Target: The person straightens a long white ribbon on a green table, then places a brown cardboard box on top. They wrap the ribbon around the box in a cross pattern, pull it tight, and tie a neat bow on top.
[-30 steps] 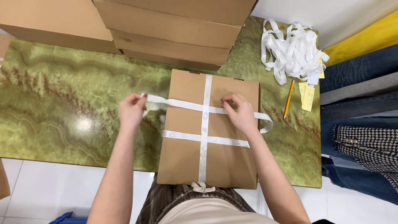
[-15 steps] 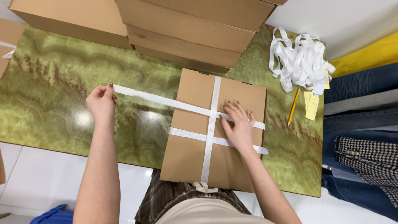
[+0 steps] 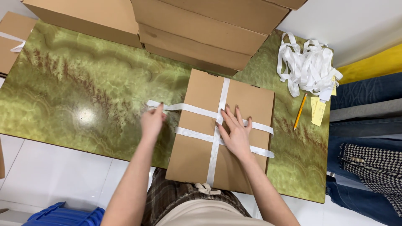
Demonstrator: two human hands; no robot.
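White ribbon pinched in our left hand at nine o'clock pulls taut because our right hand, fingers spread, pins the box.

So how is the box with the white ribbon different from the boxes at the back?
The flat brown box lies alone, crossed by white ribbon, with the right hand pressing it. The stacked boxes are thicker, piled up, and show no ribbon. Both are plain brown cardboard on the green table.

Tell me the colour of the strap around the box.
White: the strap crosses the brown cardboard box, clearest in the head view.
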